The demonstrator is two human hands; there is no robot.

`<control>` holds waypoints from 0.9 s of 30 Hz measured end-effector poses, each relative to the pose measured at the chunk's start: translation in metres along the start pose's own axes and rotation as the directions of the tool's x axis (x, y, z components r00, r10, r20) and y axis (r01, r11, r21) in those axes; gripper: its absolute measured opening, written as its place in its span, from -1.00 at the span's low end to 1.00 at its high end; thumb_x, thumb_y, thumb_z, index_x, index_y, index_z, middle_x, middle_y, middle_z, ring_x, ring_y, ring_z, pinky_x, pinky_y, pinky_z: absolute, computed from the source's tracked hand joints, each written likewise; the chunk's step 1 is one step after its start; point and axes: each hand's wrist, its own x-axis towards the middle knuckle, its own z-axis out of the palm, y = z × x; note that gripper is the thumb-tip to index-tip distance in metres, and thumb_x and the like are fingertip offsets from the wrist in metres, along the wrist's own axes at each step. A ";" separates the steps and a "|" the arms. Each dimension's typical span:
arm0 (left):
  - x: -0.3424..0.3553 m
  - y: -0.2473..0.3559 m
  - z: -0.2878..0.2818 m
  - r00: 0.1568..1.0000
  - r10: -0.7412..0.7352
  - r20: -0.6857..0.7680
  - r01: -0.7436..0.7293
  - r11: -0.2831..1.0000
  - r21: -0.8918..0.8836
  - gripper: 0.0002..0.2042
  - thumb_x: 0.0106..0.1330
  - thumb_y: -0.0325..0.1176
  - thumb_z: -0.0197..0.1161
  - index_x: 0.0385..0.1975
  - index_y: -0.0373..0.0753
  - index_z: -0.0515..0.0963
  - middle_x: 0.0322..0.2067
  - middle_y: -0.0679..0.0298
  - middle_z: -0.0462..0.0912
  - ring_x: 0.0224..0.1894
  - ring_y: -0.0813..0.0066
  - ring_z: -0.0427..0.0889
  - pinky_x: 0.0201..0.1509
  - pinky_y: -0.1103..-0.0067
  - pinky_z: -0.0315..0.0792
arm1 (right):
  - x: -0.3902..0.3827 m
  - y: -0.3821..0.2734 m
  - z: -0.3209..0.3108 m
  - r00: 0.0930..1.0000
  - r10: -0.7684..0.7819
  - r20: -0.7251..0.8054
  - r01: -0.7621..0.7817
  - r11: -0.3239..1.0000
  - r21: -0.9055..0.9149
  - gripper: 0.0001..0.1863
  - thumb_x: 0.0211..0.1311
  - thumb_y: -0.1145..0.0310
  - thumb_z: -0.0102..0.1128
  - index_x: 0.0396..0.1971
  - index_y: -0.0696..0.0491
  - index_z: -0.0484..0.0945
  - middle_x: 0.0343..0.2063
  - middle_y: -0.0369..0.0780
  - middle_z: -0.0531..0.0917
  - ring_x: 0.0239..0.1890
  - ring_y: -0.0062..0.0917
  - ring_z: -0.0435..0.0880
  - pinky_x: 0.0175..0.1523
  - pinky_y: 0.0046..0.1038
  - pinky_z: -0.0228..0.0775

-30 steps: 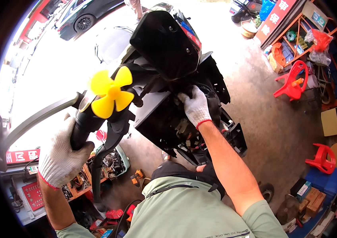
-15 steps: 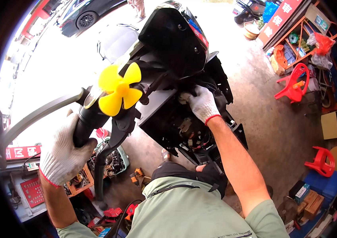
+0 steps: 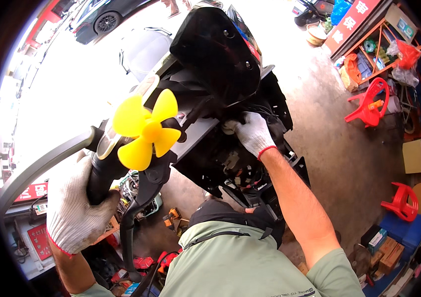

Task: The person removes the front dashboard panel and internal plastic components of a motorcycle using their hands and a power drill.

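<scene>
Two gloved hands were mine, each in a white knitted glove with a red cuff edge. My left hand (image 3: 74,208) grasped a black cylindrical handlebar grip (image 3: 102,183), which stood between thumb and fingers: the thumb wrapped the near side, the fingers lay along the far side, and the palm pressed against its end. Just beyond this hold, a bright yellow four-bladed plastic fan (image 3: 151,131) stood above the handlebar. A curved black lever (image 3: 127,230) hung below the grip, near my thumb but apart from it, and a curved grey bar (image 3: 47,161) arched out to the left.

My right hand (image 3: 255,132) reached, back uppermost, into the upper part of a black plastic front housing (image 3: 200,166), beneath a large glossy black panel (image 3: 215,54). Its fingers were bent and drawn toward the thumb, with only a narrow gap showing; the tips lay in shadow, so I could not tell whether they pinched anything. Dark cables (image 3: 265,110) ran just beside the knuckles. The housing stood before me, right of the grip, its inner parts exposed below my wrist. An orange-and-black power drill (image 3: 172,218) lay lower left, well apart from both hands.
</scene>
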 end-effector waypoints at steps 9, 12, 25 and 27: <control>0.002 -0.018 0.013 0.997 -0.050 -0.054 0.042 0.990 -0.137 -0.62 -0.10 -0.46 0.33 -0.20 -0.34 0.50 -0.36 0.01 0.55 -0.34 0.02 0.56 -0.19 0.36 0.45 | -0.009 -0.025 0.000 0.996 0.084 0.022 -0.086 0.992 0.091 -0.76 0.23 0.31 0.24 -0.34 0.22 0.66 -0.43 -0.15 0.74 -0.37 -0.54 0.67 -0.18 -0.49 0.45; 0.007 -0.032 0.014 0.992 -0.125 0.033 0.129 0.976 -0.173 -0.62 -0.06 -0.46 0.33 -0.17 -0.34 0.50 -0.40 0.03 0.56 -0.36 0.07 0.57 -0.19 0.36 0.46 | -0.015 -0.031 0.001 0.993 0.113 -0.038 -0.109 0.990 0.094 -0.74 0.22 0.29 0.25 -0.36 0.23 0.66 -0.43 -0.11 0.73 -0.36 -0.48 0.68 -0.17 -0.47 0.46; -0.012 0.028 -0.006 0.991 -0.134 0.031 0.136 0.987 -0.083 -0.65 0.07 -0.39 0.28 -0.17 -0.43 0.45 -0.44 -0.06 0.46 -0.42 0.07 0.49 -0.17 0.35 0.43 | -0.015 -0.009 0.009 0.981 -0.074 -0.178 0.097 0.988 0.123 -0.69 0.20 0.25 0.23 -0.43 0.26 0.61 -0.47 0.05 0.67 -0.25 -0.05 0.67 -0.16 -0.26 0.48; -0.019 0.020 0.004 0.995 -0.081 -0.066 0.073 0.991 -0.115 -0.64 0.07 -0.38 0.28 -0.18 -0.47 0.45 -0.51 -0.06 0.45 -0.44 0.07 0.50 -0.16 0.35 0.45 | -0.021 -0.009 0.017 0.928 -0.241 -0.283 0.238 0.970 -0.047 -0.70 0.17 0.27 0.25 -0.27 0.23 0.55 -0.37 0.07 0.66 -0.21 0.00 0.64 -0.12 -0.21 0.50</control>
